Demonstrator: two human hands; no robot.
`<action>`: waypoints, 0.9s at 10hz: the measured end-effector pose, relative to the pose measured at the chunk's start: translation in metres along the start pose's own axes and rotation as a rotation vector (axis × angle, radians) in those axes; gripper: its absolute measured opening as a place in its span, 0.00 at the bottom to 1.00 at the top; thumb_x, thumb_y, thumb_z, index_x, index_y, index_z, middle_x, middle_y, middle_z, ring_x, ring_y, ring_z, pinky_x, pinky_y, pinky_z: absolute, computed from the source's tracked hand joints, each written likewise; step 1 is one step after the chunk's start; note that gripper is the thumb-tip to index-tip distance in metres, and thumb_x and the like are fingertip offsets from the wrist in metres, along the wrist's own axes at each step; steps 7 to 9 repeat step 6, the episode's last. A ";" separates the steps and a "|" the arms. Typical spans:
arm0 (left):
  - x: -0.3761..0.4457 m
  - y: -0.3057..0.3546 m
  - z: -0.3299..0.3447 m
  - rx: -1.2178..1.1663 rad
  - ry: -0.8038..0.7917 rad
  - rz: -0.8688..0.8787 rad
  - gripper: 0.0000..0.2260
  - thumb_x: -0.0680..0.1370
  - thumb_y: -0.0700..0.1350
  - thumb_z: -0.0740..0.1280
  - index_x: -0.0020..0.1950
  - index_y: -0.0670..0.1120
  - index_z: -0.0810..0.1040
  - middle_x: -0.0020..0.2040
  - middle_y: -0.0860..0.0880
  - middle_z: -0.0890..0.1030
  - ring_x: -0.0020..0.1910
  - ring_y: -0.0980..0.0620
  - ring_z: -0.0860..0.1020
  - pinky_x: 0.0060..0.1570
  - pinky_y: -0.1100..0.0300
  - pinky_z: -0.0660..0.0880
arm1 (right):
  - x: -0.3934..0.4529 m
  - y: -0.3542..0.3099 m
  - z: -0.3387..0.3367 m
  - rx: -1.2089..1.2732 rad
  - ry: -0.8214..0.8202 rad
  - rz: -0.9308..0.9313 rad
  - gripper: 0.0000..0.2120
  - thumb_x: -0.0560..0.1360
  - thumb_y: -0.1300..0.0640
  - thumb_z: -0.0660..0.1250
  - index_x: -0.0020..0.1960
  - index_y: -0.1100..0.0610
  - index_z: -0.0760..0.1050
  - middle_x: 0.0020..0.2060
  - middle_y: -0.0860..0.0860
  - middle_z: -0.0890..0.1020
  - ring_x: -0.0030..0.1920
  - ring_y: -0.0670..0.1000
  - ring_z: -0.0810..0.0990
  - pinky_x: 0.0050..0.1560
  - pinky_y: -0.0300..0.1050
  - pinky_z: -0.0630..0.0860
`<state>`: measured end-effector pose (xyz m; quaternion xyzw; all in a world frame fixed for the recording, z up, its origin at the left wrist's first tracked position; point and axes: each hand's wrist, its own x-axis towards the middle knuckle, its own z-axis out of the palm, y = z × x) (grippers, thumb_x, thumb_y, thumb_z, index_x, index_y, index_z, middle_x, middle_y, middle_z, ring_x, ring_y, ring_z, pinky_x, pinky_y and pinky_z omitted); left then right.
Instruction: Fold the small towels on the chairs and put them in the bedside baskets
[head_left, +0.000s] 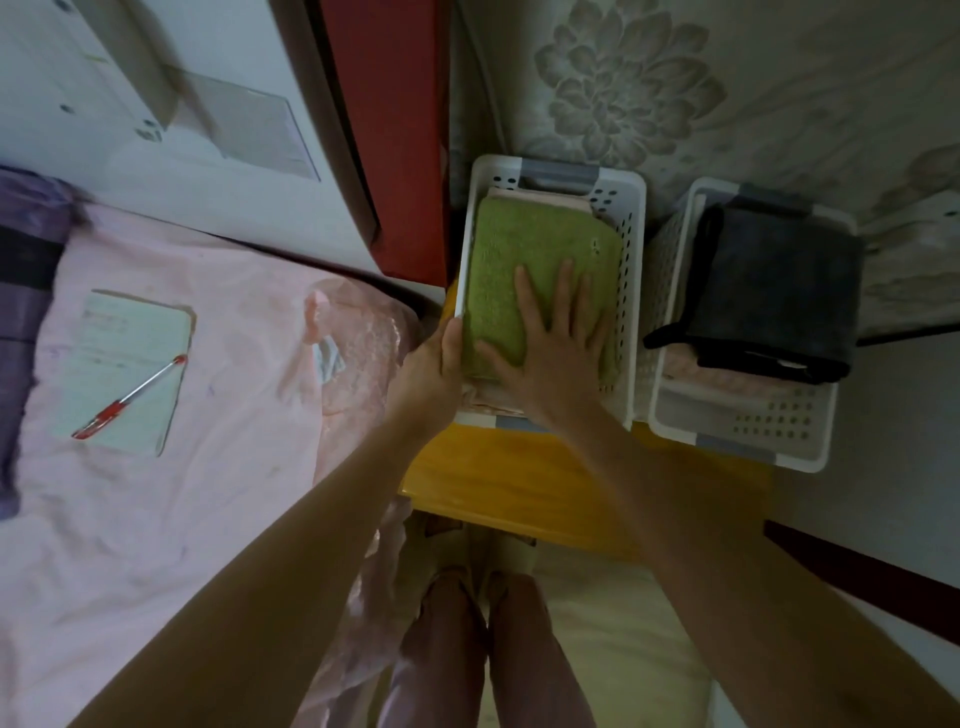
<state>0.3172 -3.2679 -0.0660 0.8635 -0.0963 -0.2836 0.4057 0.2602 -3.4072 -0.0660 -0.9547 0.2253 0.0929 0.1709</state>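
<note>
Green towel (535, 260) atop left basket (636, 218), dark towel (779, 291) in right basket (675, 415).

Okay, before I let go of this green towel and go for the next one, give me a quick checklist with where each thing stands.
1. Green towel folded and flat in the left basket: ok.
2. Right hand pressing flat on the towel: ok.
3. Left hand steadying the basket's near left edge: ok.
4. Towel inside the rim: near right corner cannot tell, the hand covers it.
5. Dark towel in the right basket: not ok, a dark edge droops over the left wall.
6. Next towel on the chairs: cannot tell, out of view.
</note>
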 end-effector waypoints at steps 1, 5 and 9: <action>0.002 -0.003 -0.001 -0.022 -0.013 0.005 0.34 0.76 0.71 0.40 0.68 0.56 0.72 0.59 0.50 0.80 0.61 0.47 0.77 0.59 0.43 0.74 | 0.006 0.003 0.005 -0.016 -0.069 0.018 0.47 0.68 0.22 0.49 0.78 0.42 0.34 0.76 0.56 0.32 0.76 0.61 0.31 0.70 0.68 0.34; -0.011 0.031 -0.034 0.019 -0.208 -0.156 0.14 0.83 0.48 0.57 0.57 0.42 0.77 0.42 0.49 0.77 0.41 0.49 0.76 0.34 0.62 0.69 | 0.012 -0.013 -0.047 0.112 -0.411 0.097 0.48 0.73 0.34 0.65 0.78 0.44 0.36 0.76 0.56 0.32 0.76 0.63 0.33 0.72 0.69 0.46; -0.026 0.059 -0.059 0.164 -0.245 -0.182 0.12 0.82 0.46 0.60 0.59 0.41 0.77 0.50 0.46 0.79 0.47 0.47 0.78 0.43 0.60 0.74 | -0.002 -0.017 -0.090 0.110 -0.376 0.007 0.40 0.78 0.46 0.65 0.79 0.53 0.44 0.78 0.60 0.45 0.78 0.62 0.49 0.73 0.60 0.59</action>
